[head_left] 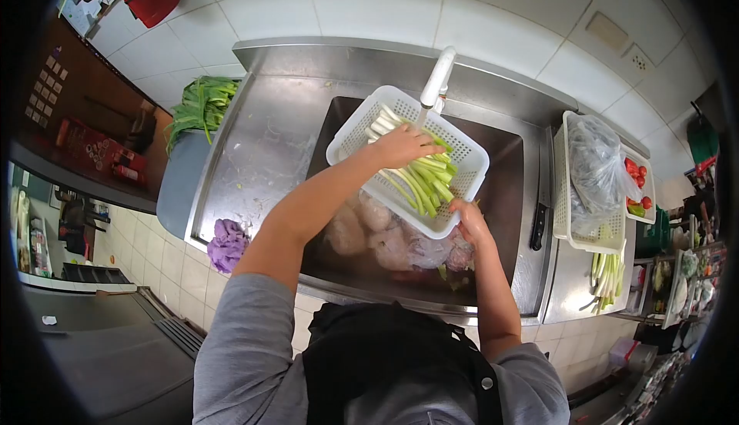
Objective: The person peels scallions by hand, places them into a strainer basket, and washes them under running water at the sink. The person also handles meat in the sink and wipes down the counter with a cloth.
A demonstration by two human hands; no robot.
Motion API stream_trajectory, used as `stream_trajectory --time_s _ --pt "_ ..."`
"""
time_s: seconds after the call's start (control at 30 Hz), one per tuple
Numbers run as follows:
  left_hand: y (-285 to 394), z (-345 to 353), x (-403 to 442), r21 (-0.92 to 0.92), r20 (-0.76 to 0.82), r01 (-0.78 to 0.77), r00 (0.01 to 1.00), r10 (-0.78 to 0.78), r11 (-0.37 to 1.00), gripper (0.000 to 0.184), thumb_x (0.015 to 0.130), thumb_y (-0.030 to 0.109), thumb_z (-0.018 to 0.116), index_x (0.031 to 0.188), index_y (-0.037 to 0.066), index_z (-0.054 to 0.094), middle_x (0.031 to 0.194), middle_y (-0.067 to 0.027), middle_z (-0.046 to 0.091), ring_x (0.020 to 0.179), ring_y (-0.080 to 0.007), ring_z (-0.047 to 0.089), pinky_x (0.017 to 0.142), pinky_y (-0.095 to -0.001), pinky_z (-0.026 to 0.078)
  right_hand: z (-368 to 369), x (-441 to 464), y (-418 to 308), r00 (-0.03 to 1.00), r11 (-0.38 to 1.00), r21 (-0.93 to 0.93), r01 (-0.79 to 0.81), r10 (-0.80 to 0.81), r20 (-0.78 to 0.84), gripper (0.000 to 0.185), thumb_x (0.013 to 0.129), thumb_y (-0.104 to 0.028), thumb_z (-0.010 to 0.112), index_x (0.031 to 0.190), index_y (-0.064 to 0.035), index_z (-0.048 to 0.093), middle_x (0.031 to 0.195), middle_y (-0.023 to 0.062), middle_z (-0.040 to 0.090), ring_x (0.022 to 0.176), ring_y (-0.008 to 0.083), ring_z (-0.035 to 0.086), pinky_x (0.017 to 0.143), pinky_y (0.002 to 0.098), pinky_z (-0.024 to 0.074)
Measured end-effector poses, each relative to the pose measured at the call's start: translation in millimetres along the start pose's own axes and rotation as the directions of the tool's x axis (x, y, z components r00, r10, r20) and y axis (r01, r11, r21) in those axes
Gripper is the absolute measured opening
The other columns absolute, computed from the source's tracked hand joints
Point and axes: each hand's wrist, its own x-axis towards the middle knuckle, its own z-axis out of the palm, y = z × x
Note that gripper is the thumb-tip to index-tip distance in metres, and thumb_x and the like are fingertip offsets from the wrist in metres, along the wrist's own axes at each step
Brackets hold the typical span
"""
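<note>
A white perforated basket [476,165] is tilted over the sink, with green onions [433,180] lying in it. My left hand [406,148] is closed over the stalks inside the basket, its palm hidden from above. My right hand [471,223] grips the basket's near right corner, thumb at the rim and fingers partly out of sight below. Just above the basket, a white faucet [439,78] points down at the onions and water seems to run from it. Under the basket, pale, plastic-looking bundles [385,244] sit in cloudy water in the dark sink [504,186].
A knife [540,221] lies right of the sink. Beyond it stand a white basket [566,194] with a plastic bag [596,163], a tray of red vegetables [637,181], and more green onions [608,275]. At left are leafy greens [204,105] and a purple cloth [229,245].
</note>
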Motion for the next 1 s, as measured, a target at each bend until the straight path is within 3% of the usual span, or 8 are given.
stream_trajectory --time_s 0.17,0.23,0.37,0.47,0.53,0.7,0.9,1.0 --pt "8.2 -15.3 -6.1 0.261 -0.063 0.048 0.997 -0.033 0.964 0.090 0.073 0.018 0.070 0.147 0.032 0.020 0.139 -0.0126 0.036 0.126 -0.0305 0.042 0.105 -0.0539 0.030 13.9 -15.1 -19.7 0.998 0.993 0.104 -0.055 0.056 -0.009 0.042 0.070 -0.012 0.053 0.109 0.0027 0.049 0.073 0.0117 0.054 0.049 0.0230 0.053 0.044 0.0382 0.0487" --pt "14.3 -39.8 -16.4 -0.022 0.163 0.027 0.986 -0.023 0.999 0.112 0.061 0.033 0.081 0.148 0.032 0.012 0.146 -0.0165 0.026 0.135 -0.0363 0.028 0.108 -0.0608 0.020 15.2 -22.9 -24.1 0.998 0.984 0.171 -0.057 0.063 -0.028 0.044 0.070 -0.012 0.052 0.112 0.0028 0.046 0.074 0.0119 0.055 0.055 0.0235 0.057 0.045 0.0391 0.0504" --pt "8.6 -25.4 -29.2 -0.024 0.133 0.060 0.989 -0.057 0.998 0.127 0.048 0.045 0.086 0.149 0.030 0.009 0.151 -0.0173 0.015 0.140 -0.0360 0.016 0.108 -0.0642 0.011 -1.1 -11.4 -8.0 0.999 0.991 0.132 -0.023 0.018 0.032 0.044 0.070 -0.011 0.052 0.111 0.0025 0.047 0.079 0.0134 0.055 0.063 0.0243 0.059 0.049 0.0393 0.0522" --pt "13.0 -20.8 -31.7 0.079 0.113 0.123 0.985 -0.131 0.989 0.124 0.053 0.046 0.084 0.149 0.028 0.008 0.152 -0.0187 0.015 0.140 -0.0360 0.017 0.108 -0.0641 0.009 3.5 -9.5 -2.3 0.999 0.974 0.225 0.014 -0.007 -0.032 0.047 0.069 -0.010 0.053 0.113 0.0026 0.047 0.087 0.0139 0.056 0.068 0.0261 0.060 0.053 0.0390 0.0536" --pt "19.7 -34.0 -32.5 -0.060 0.089 0.251 0.965 -0.245 0.966 0.112 0.061 0.044 0.080 0.149 0.027 0.013 0.151 -0.0195 0.018 0.140 -0.0344 0.016 0.110 -0.0603 0.011 -1.1 8.1 12.8 0.999 0.987 0.162 0.002 0.006 -0.049 0.058 0.068 -0.005 0.052 0.124 0.0041 0.043 0.110 0.0150 0.055 0.101 0.0300 0.056 0.084 0.0410 0.0493" --pt "58.1 -43.2 -98.2 -0.398 -0.191 0.248 0.919 -0.344 0.883 0.064 0.080 0.026 0.067 0.138 0.019 0.041 0.146 -0.0110 0.030 0.138 -0.0329 0.024 0.112 -0.0490 0.020 -27.3 2.8 40.8 0.970 0.905 0.352 0.239 -0.208 -0.124 0.055 0.066 -0.002 0.052 0.121 0.0032 0.045 0.108 0.0116 0.054 0.097 0.0268 0.054 0.087 0.0376 0.0456" --pt "83.9 -22.2 -229.7 -0.397 -0.428 0.596 0.552 -0.715 0.698 0.040 0.071 0.005 0.063 0.111 0.008 0.062 0.129 -0.0199 0.047 0.124 -0.0378 0.041 0.104 -0.0462 0.034 21.2 2.0 22.2 0.987 0.956 0.262 0.132 -0.102 -0.127 0.059 0.065 0.001 0.051 0.123 0.0020 0.043 0.114 0.0128 0.053 0.104 0.0283 0.053 0.093 0.0375 0.0433" --pt "111.6 -13.0 -324.2 -0.286 -0.422 0.903 0.181 -0.888 0.320 0.039 0.074 0.008 0.065 0.113 0.010 0.062 0.133 -0.0214 0.043 0.124 -0.0407 0.040 0.104 -0.0457 0.033 16.5 4.1 34.7 0.997 0.951 0.299 0.075 -0.064 -0.048 0.059 0.066 0.001 0.052 0.124 0.0007 0.042 0.113 0.0124 0.053 0.103 0.0284 0.054 0.089 0.0402 0.0463"
